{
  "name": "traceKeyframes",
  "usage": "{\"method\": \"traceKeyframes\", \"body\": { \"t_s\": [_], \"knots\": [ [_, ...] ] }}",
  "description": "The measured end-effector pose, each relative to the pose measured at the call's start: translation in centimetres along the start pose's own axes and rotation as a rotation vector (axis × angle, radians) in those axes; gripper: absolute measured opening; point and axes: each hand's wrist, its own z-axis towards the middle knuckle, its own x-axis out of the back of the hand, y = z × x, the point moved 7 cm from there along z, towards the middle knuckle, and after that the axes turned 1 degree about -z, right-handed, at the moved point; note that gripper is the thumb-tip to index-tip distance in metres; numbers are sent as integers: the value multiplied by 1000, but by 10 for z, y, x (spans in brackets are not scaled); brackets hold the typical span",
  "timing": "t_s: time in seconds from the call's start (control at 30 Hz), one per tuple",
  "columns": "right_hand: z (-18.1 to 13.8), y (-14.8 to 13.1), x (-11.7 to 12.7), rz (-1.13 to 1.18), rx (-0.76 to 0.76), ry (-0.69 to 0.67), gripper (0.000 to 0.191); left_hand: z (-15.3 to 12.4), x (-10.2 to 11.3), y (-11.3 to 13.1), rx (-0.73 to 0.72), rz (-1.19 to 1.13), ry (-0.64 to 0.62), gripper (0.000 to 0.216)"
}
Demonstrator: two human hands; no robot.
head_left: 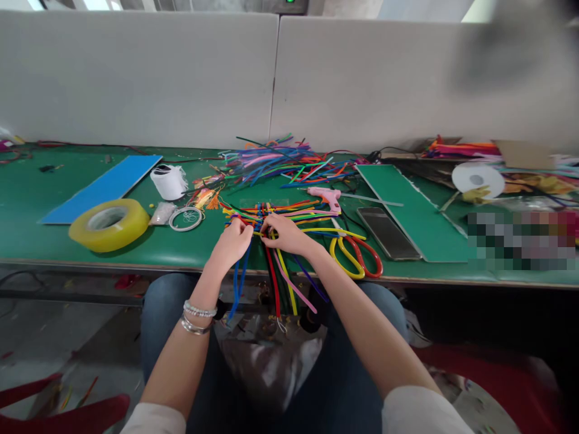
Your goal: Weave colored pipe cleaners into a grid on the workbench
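Observation:
A woven mat of coloured pipe cleaners (289,215) lies near the front edge of the green table (40,199), with loose ends hanging over the edge toward my lap. My left hand (233,241) rests closed on its left side, fingers pinching strands. My right hand (284,234) lies on the middle of the weave, fingers curled and pinching a strand close to my left fingertips. A pile of loose pipe cleaners (280,160) sits just behind.
A yellow tape roll (108,224), blue sheet (102,187), white ribbon spool (168,181) and wire ring (186,218) lie left. A pink glue gun (325,197), scissors (355,256), phone (388,232), green sheet (409,208) and white tape roll (477,179) lie right. White partitions stand behind.

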Motion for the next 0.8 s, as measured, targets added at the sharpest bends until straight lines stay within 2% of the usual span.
{"method": "traceKeyframes", "body": {
  "t_s": [0.07,0.2,0.27,0.47,0.6,0.8],
  "knots": [
    [0,1,0,-8,-17,3,11,0,-6,0,-41,0,-87,15],
    [0,2,0,24,-68,6,18,-6,-24,3,-209,76,-352,17],
    [-1,2,2,56,-80,3,23,-8,-27,4,-269,128,-399,20],
    [-1,-2,1,22,-66,-25,20,-14,-26,9,-317,182,-447,22],
    [0,2,0,-32,-132,13,24,-16,-22,10,-291,177,-442,28],
    [0,6,-4,4,-187,-7,25,-7,-11,-3,-167,230,-274,22]
  ]
}}
